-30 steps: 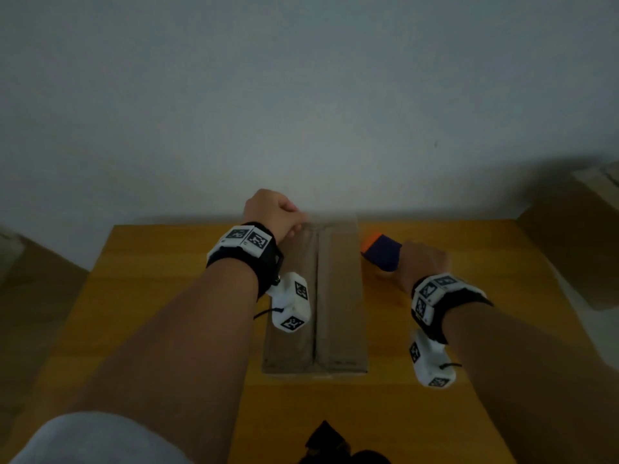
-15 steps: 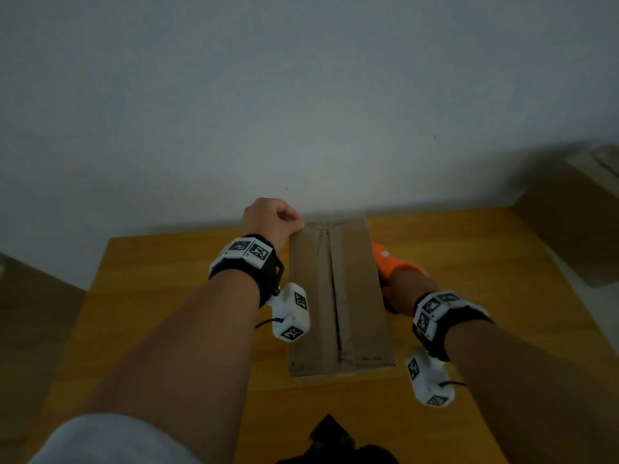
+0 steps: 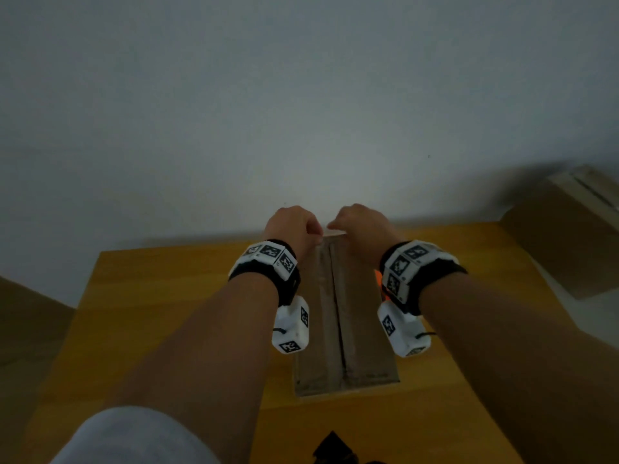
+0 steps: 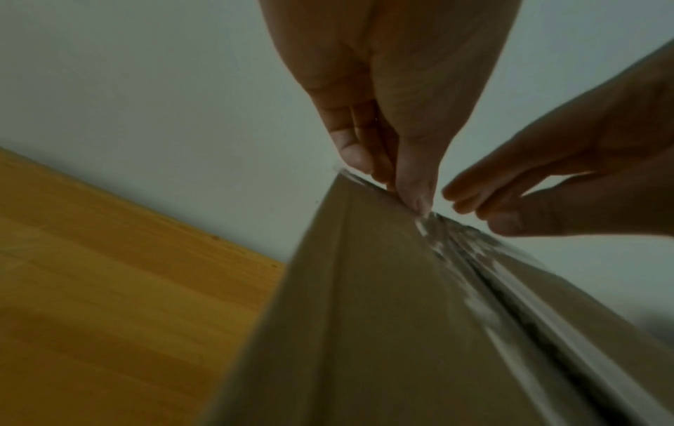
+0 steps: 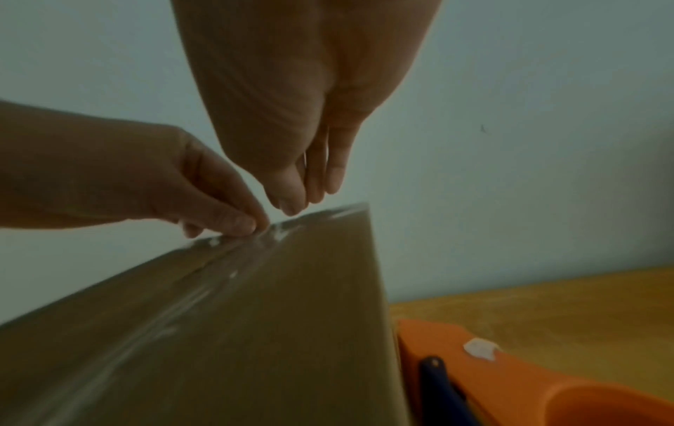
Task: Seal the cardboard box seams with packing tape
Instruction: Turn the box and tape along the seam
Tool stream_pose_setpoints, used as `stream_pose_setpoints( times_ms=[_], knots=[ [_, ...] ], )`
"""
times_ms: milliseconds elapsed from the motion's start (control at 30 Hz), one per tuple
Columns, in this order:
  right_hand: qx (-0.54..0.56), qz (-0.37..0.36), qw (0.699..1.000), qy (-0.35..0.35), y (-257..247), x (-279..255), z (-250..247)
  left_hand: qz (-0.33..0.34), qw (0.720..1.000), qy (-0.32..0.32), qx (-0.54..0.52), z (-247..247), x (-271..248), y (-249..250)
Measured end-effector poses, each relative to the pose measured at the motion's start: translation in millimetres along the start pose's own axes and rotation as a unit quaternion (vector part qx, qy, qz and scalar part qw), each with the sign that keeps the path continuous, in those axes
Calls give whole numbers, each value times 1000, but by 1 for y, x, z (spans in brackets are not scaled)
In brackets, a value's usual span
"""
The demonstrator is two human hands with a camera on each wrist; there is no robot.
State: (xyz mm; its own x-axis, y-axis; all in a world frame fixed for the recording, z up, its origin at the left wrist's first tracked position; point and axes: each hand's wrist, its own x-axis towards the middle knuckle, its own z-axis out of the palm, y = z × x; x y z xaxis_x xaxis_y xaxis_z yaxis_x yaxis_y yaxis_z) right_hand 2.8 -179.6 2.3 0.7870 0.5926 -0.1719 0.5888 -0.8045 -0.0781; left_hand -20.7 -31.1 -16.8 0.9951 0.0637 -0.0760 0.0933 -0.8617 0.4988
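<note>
A long cardboard box (image 3: 355,333) lies lengthwise on the wooden table (image 3: 167,313). Clear packing tape (image 4: 470,259) runs along its top centre seam. My left hand (image 3: 313,234) is at the box's far end, where its thumb and fingertips (image 4: 412,190) pinch the tape end down over the far edge. My right hand (image 3: 335,226) hovers just beside it, and its fingertips (image 5: 291,199) are close together a little above the far edge, holding nothing. The orange tape dispenser (image 5: 510,383) lies on the table against the box's right side.
A pale wall (image 3: 301,112) rises directly behind the table's far edge. A large cardboard carton (image 3: 569,236) stands off the table to the right. A dark object (image 3: 335,450) pokes in at the near edge. Bare wood shows left of the box.
My right hand let go of the orange dispenser beside the box and rose to the far end, next to my left hand. The left hand stayed pinching at that end.
</note>
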Motion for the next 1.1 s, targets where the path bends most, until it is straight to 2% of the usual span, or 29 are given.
stream_pose_setpoints(
  times_ms=[133,333,533,633,800,900,1000,1100],
  knots=[
    [-13,20,1000,-12,-1,3,11,2,1000,-20,-1,1,0,-4],
    [111,124,986,8,8,5,13,-29,998,-34,-47,-10,-1,-22],
    [186,231,954,53,10,0,13,-84,993,5,-88,-12,-9,-36],
    [222,259,937,71,14,-6,10,-136,978,10,-158,-9,-12,-40],
    [276,296,912,63,17,-12,9,-199,949,-31,-244,-6,-12,-49],
    [309,314,896,57,19,-11,11,-179,959,-54,-213,-8,-9,-46],
    [305,317,897,51,17,-12,12,-123,983,-98,-92,-12,-7,-37],
    [312,313,895,64,14,-15,14,-105,982,-154,-5,-14,-4,-26]
  ],
)
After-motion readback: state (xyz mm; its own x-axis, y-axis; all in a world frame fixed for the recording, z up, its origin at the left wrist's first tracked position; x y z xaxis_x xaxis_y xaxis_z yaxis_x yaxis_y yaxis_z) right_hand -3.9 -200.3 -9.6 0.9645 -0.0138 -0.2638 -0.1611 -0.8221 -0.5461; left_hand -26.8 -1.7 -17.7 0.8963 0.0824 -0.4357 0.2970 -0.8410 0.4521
